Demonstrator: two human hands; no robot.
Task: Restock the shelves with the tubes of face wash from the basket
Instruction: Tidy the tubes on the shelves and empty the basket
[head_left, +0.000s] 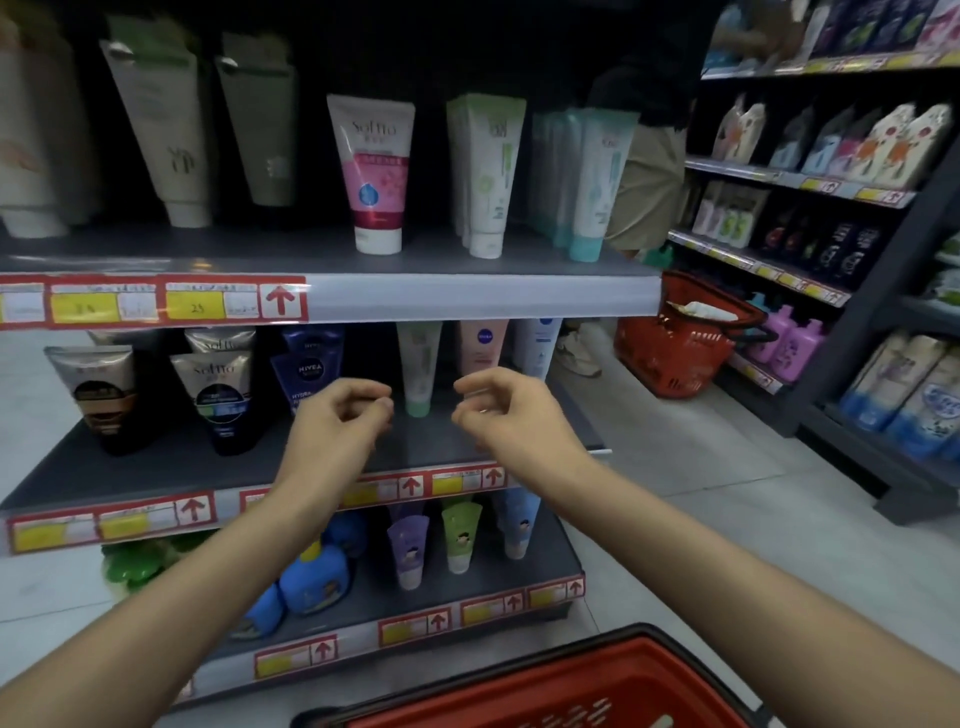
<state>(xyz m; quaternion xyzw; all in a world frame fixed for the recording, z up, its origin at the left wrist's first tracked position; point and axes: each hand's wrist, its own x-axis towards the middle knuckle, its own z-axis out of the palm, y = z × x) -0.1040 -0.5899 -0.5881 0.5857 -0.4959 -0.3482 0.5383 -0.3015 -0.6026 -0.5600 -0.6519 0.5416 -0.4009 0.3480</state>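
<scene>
Green-capped face wash tube (418, 366) stands on the middle shelf (156, 467), cap down, long axis vertical, so its label faces the aisle. Left hand (337, 415) and right hand (506, 410) flank it, fingers loosely curled, holding nothing. Red basket (597, 686) sits below, contents hidden.

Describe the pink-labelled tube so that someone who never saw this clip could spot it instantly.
Start at the top shelf of the near rack. Midway along it a single tube stands cap-down, just left of a row of white-and-green tubes. It alone has a pink label with a blue droplet, above a dark red band and a white cap.
</scene>
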